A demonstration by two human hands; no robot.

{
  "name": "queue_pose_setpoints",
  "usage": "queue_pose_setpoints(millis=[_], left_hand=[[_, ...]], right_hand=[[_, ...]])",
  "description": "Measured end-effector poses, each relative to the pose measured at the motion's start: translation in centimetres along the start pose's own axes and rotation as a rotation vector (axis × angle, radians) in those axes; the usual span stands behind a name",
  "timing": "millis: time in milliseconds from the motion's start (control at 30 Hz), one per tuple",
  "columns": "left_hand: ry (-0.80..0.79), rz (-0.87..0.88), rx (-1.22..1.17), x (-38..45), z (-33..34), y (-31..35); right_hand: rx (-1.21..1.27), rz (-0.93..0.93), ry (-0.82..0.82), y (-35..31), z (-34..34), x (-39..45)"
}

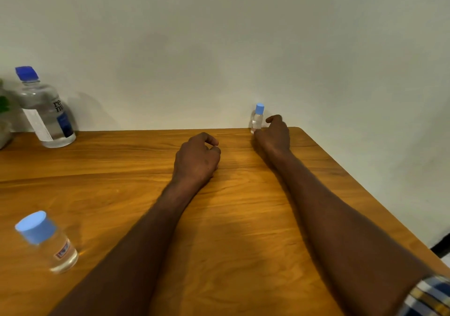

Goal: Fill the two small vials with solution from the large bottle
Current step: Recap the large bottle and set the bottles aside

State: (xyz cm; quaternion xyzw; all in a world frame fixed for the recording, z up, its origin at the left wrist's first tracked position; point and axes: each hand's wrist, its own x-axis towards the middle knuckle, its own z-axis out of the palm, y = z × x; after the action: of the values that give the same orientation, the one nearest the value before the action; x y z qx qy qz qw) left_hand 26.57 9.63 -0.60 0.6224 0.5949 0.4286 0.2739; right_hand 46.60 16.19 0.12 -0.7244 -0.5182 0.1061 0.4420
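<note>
Your two hands lie on the wooden bench, one small vial near, one far.

Nearest you, at the left, a capped clear vial (50, 242) stands near the bench (243, 230) edge, with bare wood to its right. Your left hand (196, 158) rests mid-bench, loosely curled, grasping nothing. Your right hand (274, 134) touches the far vial (257, 118) at the back edge by the wall (219, 35); whether it grips is unclear. The large bottle (46, 111), blue-capped, stands far left, beside a plant (3, 113).
</note>
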Motion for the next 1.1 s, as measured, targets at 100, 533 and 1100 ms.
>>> queue_pose_setpoints(millis=[100, 533, 1100], left_hand=[[-0.010, -0.002, 0.018, -0.2, -0.2, 0.2], [-0.098, 0.124, 0.279, -7.4, -1.9, 1.4], [0.605, 0.165, 0.306, -22.1, -22.8, -6.2]], right_hand=[[0.146, -0.086, 0.297, -1.1, -1.1, -1.8], [0.738, 0.075, -0.018, -5.0, -4.3, -16.7], [0.557, -0.158, -0.625, -14.3, -0.2, -33.5]])
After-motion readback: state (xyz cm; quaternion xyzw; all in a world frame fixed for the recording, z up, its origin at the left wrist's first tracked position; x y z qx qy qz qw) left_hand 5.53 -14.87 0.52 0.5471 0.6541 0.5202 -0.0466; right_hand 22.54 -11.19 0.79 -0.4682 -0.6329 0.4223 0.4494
